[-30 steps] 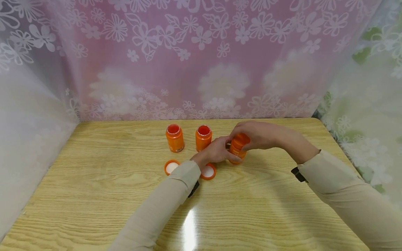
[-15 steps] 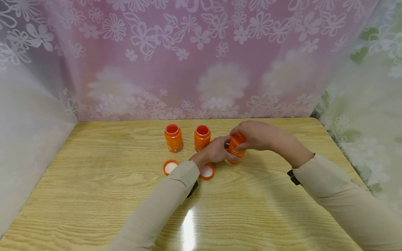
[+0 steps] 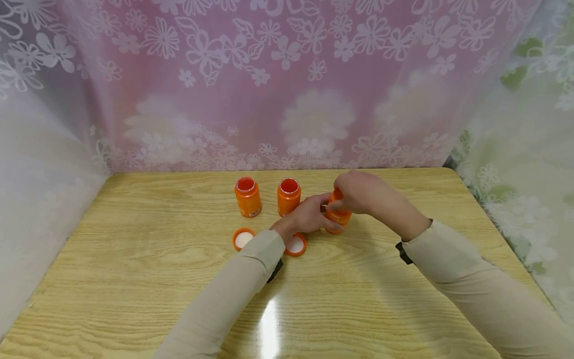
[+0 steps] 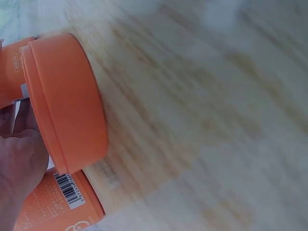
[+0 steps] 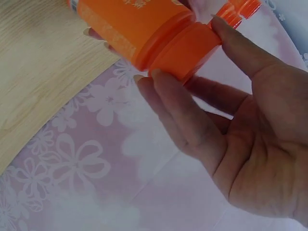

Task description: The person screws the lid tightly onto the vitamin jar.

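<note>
An orange bottle [image 3: 338, 218] stands upright at the right of a row on the table. My left hand [image 3: 308, 214] grips its lower body from the left. Over its top is my right hand [image 3: 362, 192], its fingers and thumb pinching the orange screw cap [image 5: 186, 52], which sits on the bottle in the right wrist view. Two more orange bottles, one at left [image 3: 248, 198] and one in the middle [image 3: 289, 197], stand open-mouthed. In front of them lie two orange caps, white insides up: a left cap [image 3: 244, 240] and a right cap [image 3: 295, 245], both partly covered by the left arm.
The wood-grain table [image 3: 134, 279] extends around the bottles. A pink flowered curtain [image 3: 278, 109] hangs behind its back edge, and pale cloth hangs at both sides. The left forearm [image 3: 237, 294] crosses just in front of the loose caps.
My right hand has turned over the cap, its wrist and forearm shifting left. The left hand keeps its grip on the bottle. The other bottles and loose caps stay put.
</note>
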`<state>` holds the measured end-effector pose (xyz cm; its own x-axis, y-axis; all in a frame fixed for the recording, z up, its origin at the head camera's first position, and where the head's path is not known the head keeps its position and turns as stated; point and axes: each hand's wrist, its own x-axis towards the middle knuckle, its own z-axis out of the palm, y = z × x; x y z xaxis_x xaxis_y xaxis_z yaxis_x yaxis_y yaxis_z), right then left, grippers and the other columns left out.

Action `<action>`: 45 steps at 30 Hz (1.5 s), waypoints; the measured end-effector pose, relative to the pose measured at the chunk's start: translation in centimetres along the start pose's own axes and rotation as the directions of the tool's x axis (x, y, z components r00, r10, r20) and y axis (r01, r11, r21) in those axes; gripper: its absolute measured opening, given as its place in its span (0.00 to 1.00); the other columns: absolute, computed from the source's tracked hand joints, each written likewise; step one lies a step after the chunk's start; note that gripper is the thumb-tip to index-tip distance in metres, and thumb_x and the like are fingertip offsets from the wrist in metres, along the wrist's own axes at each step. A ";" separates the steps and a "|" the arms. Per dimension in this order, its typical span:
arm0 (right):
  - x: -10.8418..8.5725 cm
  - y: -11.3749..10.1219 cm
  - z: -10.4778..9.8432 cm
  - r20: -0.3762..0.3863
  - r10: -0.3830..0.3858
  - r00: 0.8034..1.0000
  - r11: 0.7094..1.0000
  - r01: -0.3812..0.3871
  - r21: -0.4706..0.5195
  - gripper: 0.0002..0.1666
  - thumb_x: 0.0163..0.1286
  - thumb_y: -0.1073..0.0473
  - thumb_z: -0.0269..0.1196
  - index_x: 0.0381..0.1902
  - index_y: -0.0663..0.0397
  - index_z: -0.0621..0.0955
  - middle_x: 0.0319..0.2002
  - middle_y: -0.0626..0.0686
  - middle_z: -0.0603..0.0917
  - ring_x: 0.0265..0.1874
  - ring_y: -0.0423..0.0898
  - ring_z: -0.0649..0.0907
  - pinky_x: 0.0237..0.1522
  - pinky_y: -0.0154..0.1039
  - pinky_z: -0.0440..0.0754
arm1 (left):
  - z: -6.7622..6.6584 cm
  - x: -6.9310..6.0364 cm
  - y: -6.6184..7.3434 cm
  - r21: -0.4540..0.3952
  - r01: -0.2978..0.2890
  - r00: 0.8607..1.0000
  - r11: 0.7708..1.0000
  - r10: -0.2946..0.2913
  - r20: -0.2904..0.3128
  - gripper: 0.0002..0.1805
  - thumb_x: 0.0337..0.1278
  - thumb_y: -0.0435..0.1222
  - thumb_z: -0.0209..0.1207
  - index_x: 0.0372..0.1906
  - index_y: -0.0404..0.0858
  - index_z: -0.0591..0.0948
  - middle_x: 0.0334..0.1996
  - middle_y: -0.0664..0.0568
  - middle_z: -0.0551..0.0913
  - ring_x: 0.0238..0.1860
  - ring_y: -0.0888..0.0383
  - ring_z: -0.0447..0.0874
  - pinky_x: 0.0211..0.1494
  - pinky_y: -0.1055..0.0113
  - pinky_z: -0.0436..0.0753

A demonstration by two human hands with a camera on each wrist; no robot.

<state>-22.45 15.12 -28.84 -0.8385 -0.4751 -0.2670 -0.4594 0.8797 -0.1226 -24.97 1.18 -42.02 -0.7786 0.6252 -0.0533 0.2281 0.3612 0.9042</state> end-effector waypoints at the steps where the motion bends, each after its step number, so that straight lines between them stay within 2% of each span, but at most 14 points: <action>1: 0.0 -0.1 0.1 -0.012 0.018 1.000 1.000 -0.018 0.005 0.19 0.62 0.50 0.66 0.19 0.55 0.75 0.16 0.47 0.69 0.16 0.42 0.67 0.20 0.35 0.65 | 0.0 0.0 0.0 0.001 0.004 1.000 1.000 -0.004 0.000 0.32 0.48 0.41 0.71 0.60 0.48 0.74 0.48 0.64 0.79 0.48 0.64 0.76 0.57 0.70 0.71; 4: 0.0 -0.6 0.3 -0.062 0.083 0.995 0.996 -0.082 0.014 0.25 0.63 0.48 0.65 0.14 0.54 0.69 0.13 0.46 0.61 0.13 0.41 0.61 0.18 0.34 0.59 | 0.1 -0.1 0.1 -0.011 0.005 1.000 1.000 -0.005 0.000 0.31 0.48 0.41 0.71 0.60 0.47 0.74 0.49 0.64 0.79 0.48 0.65 0.76 0.56 0.71 0.73; 8: -0.1 -1.2 0.6 -0.108 0.171 0.979 0.985 -0.170 0.020 0.28 0.64 0.44 0.63 0.14 0.53 0.67 0.12 0.45 0.58 0.12 0.41 0.60 0.16 0.33 0.57 | 0.1 -0.2 0.1 -0.030 -0.002 1.000 1.000 0.001 -0.003 0.27 0.48 0.39 0.72 0.56 0.49 0.77 0.48 0.63 0.79 0.48 0.64 0.77 0.52 0.72 0.75; 15: 0.1 -1.4 0.9 -0.092 0.263 0.960 0.965 -0.262 0.019 0.29 0.65 0.42 0.62 0.14 0.54 0.69 0.11 0.46 0.59 0.11 0.41 0.62 0.14 0.33 0.59 | 0.2 -0.2 0.0 -0.047 -0.013 1.000 0.999 0.013 0.003 0.25 0.48 0.38 0.71 0.54 0.53 0.78 0.48 0.62 0.79 0.48 0.63 0.77 0.52 0.72 0.75; 21: 0.2 -1.1 1.0 -0.055 0.293 0.955 0.956 -0.292 0.021 0.29 0.66 0.41 0.57 0.13 0.52 0.68 0.11 0.45 0.58 0.11 0.41 0.60 0.14 0.33 0.56 | 0.1 -0.2 0.1 -0.030 0.040 0.999 0.999 -0.041 -0.011 0.27 0.47 0.40 0.72 0.54 0.47 0.76 0.48 0.62 0.79 0.49 0.63 0.77 0.53 0.71 0.74; 24: 0.1 -0.7 0.8 -0.018 0.331 0.943 0.943 -0.331 -0.022 0.34 0.67 0.31 0.50 0.20 0.54 0.76 0.13 0.47 0.66 0.12 0.42 0.66 0.15 0.35 0.62 | 0.0 -0.1 0.1 -0.016 0.050 0.999 0.999 -0.050 -0.014 0.30 0.46 0.40 0.72 0.57 0.45 0.74 0.50 0.60 0.79 0.50 0.62 0.77 0.54 0.71 0.74; 26: -0.2 -0.3 0.3 -0.019 0.325 0.945 0.944 -0.326 -0.046 0.40 0.65 0.24 0.45 0.36 0.55 0.82 0.23 0.51 0.78 0.18 0.47 0.75 0.18 0.39 0.70 | -0.1 0.1 0.2 -0.015 0.038 0.999 0.999 -0.038 -0.010 0.31 0.47 0.40 0.72 0.58 0.44 0.74 0.52 0.59 0.78 0.51 0.61 0.77 0.55 0.70 0.74; 28: -0.4 0.2 -0.2 -0.034 0.265 0.964 0.963 -0.267 -0.039 0.43 0.66 0.24 0.43 0.52 0.55 0.80 0.39 0.56 0.83 0.30 0.52 0.81 0.26 0.46 0.77 | -0.1 0.2 0.2 -0.010 0.025 1.000 1.000 -0.025 -0.010 0.32 0.47 0.40 0.72 0.60 0.44 0.74 0.53 0.59 0.78 0.52 0.60 0.77 0.56 0.70 0.74; 30: -0.7 0.8 -0.7 -0.066 0.137 0.988 0.990 -0.139 -0.019 0.40 0.68 0.29 0.47 0.62 0.54 0.74 0.55 0.59 0.78 0.44 0.57 0.81 0.37 0.53 0.79 | -0.2 0.2 0.2 -0.012 0.019 1.000 1.000 -0.019 -0.006 0.33 0.47 0.40 0.72 0.61 0.45 0.73 0.52 0.59 0.78 0.53 0.60 0.77 0.57 0.70 0.73; 32: -1.0 1.5 -1.1 -0.063 -0.021 0.998 1.000 0.021 0.005 0.33 0.71 0.38 0.53 0.64 0.53 0.72 0.62 0.60 0.72 0.55 0.60 0.76 0.48 0.58 0.75 | -0.2 0.2 0.1 -0.016 0.015 1.000 1.000 -0.015 0.004 0.33 0.48 0.40 0.72 0.62 0.46 0.72 0.52 0.60 0.78 0.52 0.61 0.77 0.57 0.69 0.73; 33: -1.1 1.9 -1.2 -0.060 -0.095 0.994 0.995 0.097 0.025 0.30 0.71 0.43 0.56 0.64 0.52 0.73 0.64 0.60 0.70 0.59 0.60 0.73 0.52 0.59 0.73 | -0.2 0.1 0.1 -0.015 0.015 1.000 1.000 -0.015 0.008 0.34 0.48 0.40 0.71 0.62 0.46 0.72 0.51 0.61 0.78 0.52 0.62 0.77 0.56 0.69 0.73; 35: -1.3 2.5 -1.4 -0.050 -0.223 0.974 0.972 0.226 0.058 0.26 0.68 0.51 0.62 0.62 0.51 0.75 0.65 0.60 0.69 0.62 0.60 0.69 0.57 0.59 0.69 | -0.1 0.1 0.0 -0.015 0.013 1.000 1.000 -0.013 0.012 0.33 0.48 0.41 0.71 0.62 0.47 0.72 0.50 0.61 0.78 0.51 0.62 0.77 0.56 0.69 0.73; 37: -1.3 2.9 -1.3 -0.028 -0.295 0.955 0.949 0.297 0.103 0.25 0.66 0.56 0.65 0.60 0.50 0.77 0.65 0.58 0.69 0.64 0.59 0.68 0.59 0.59 0.67 | -0.1 0.0 0.0 -0.010 0.013 1.000 1.000 -0.013 0.010 0.31 0.49 0.41 0.71 0.60 0.46 0.73 0.49 0.61 0.79 0.50 0.62 0.77 0.56 0.69 0.74; 45: -0.9 3.7 -0.2 0.003 -0.388 0.922 0.900 0.378 0.218 0.22 0.60 0.67 0.67 0.54 0.53 0.81 0.51 0.49 0.80 0.50 0.48 0.77 0.52 0.47 0.75 | 0.1 -0.2 0.0 -0.019 0.001 1.000 1.000 -0.001 0.000 0.35 0.48 0.40 0.72 0.63 0.45 0.71 0.49 0.60 0.79 0.50 0.62 0.77 0.55 0.71 0.74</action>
<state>-23.50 18.83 -28.88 -0.5936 -0.7792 -0.2014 -0.6667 0.6163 -0.4192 -24.79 1.16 -42.07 -0.7790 0.6247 -0.0537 0.2166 0.3486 0.9119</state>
